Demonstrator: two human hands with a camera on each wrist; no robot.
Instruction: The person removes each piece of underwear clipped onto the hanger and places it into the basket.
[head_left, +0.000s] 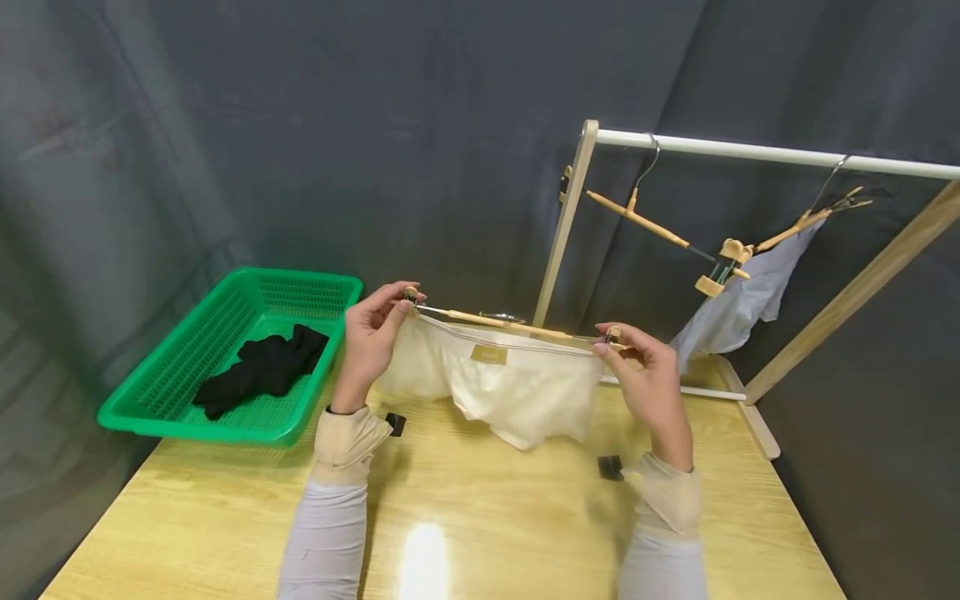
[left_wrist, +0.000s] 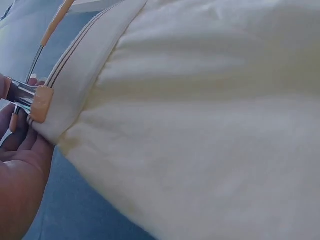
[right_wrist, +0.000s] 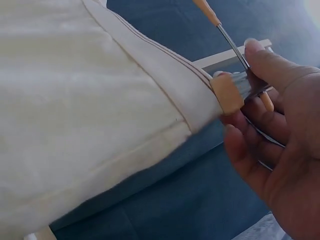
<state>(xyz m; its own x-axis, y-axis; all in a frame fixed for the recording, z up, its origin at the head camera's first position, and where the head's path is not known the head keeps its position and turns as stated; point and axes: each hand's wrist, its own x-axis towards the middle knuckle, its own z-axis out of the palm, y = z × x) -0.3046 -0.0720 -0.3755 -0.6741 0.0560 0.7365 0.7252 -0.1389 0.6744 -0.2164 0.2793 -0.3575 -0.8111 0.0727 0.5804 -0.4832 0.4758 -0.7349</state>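
Cream underpants (head_left: 525,396) with a tan label (head_left: 489,355) hang by the waistband from a wooden clip hanger (head_left: 517,326), above the table. At the hanger's left end, my left hand (head_left: 371,337) pinches a clip (left_wrist: 42,104) that bites the waistband corner. My right hand (head_left: 651,385) grips the opposite clip (right_wrist: 227,94) between thumb and fingers, and that clip sits on the other waistband corner. Between the two hands the waistband is stretched nearly straight. The lower part of the garment droops in folds.
A green basket (head_left: 120,412) holding black cloth (head_left: 262,371) stands at the left. To the right is a rack with a white rail (head_left: 750,152). From it hang a bare clip hanger (head_left: 648,225) and another hanger with a pale garment (head_left: 750,300). A grey curtain (head_left: 420,150) closes the back.
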